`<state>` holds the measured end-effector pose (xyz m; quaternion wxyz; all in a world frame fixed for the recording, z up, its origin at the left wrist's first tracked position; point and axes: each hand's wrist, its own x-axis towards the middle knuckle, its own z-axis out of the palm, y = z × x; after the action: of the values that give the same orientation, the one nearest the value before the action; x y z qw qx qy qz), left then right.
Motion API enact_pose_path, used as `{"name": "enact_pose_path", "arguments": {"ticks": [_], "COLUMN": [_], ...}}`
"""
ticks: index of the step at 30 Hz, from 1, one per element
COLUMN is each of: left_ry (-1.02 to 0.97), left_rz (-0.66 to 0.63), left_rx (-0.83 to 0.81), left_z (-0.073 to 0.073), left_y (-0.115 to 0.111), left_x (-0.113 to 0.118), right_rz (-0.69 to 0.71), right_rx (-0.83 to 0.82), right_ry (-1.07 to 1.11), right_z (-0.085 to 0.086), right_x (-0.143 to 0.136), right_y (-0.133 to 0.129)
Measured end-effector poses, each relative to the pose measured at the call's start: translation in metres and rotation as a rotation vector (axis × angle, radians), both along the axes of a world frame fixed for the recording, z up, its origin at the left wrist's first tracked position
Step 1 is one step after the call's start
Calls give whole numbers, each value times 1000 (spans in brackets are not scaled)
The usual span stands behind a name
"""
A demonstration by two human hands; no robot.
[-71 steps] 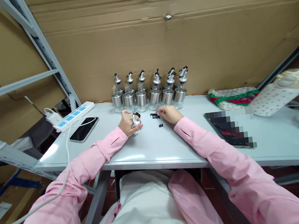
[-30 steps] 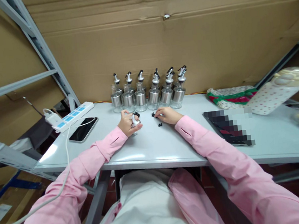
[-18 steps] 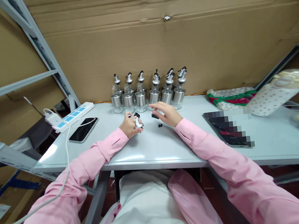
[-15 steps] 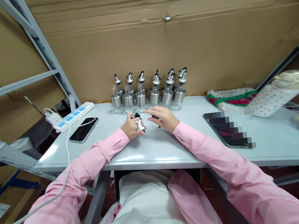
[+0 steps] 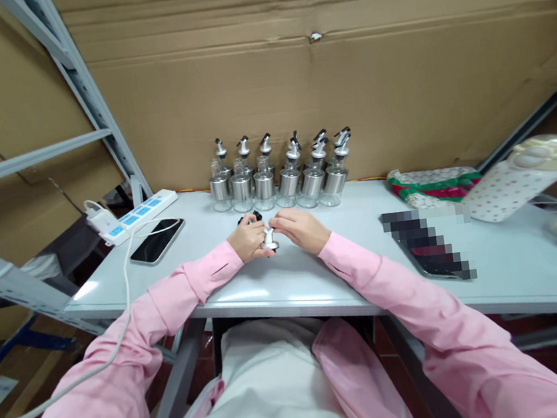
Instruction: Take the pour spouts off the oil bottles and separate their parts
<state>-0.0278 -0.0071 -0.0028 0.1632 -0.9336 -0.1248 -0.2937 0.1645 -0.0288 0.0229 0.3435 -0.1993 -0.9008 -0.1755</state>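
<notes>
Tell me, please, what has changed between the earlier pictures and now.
The right grip moved leftward from the small black parts, up to the silver pourer top, which the left grip holds; that pourer top has shifted slightly right and turned more upright. The black parts no longer show, and whether the right grip took one is too small to tell. The bottles, phone and power strip stayed put.

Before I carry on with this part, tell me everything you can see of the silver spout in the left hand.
The spout looks like shiny metal or coated plastic: narrow body, forked-looking top, wide round base with something dark beneath. It is roughly upright, base down, gripped by the left hand in front of the bottles. The right hand has its fingertips close to the top; whether they touch is unclear.
</notes>
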Motion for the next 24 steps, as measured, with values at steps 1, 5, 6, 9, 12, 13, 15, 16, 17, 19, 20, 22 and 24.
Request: {"name": "enact_pose_path", "arguments": {"ticks": [1, 5, 6, 9, 12, 13, 15, 16, 17, 19, 20, 22, 24], "left_ry": [-24, -85, -95, -121, -129, -124, -108, -101, -97, -106, -110, -108, -96], "left_rz": [9, 60, 81, 126, 144, 147, 140, 134, 129, 128, 132, 152, 189], "left_rx": [8, -57, -88, -162, -185, -187, -191, -193, -195, -188, -182, -171, -165], "left_z": [1, 8, 10, 14, 12, 10, 6, 4, 3, 1, 1, 2, 4], "left_y": [-1, -7, -8, -10, -9, -9, -8, -7, -7, -7, -7, -7, -7], "left_x": [0, -1, -1, -2, -2, -2, 0, 0, 1, 2, 2, 1, 1], "right_rz": [-14, -71, -80, -90, -72, -59, -37, -35, -38, -62, -77, -103, -125], "right_rx": [-5, -52, -62, -75, -45, -26, 13, 27, 35, 40, 38, 23, -9], "right_ry": [3, 49, 65, 117, 168, 181, 202, 204, 199, 173, 160, 138, 128], "right_z": [0, 1, 1, 1, 2, 2, 2, 3, 3, 3, 3, 3, 3], "right_x": [1, 8, 10, 12, 10, 8, 6, 5, 5, 5, 5, 6, 6], "right_y": [0, 3, 4, 4, 2, 0, -1, -2, -2, -2, -2, -1, -1]}}
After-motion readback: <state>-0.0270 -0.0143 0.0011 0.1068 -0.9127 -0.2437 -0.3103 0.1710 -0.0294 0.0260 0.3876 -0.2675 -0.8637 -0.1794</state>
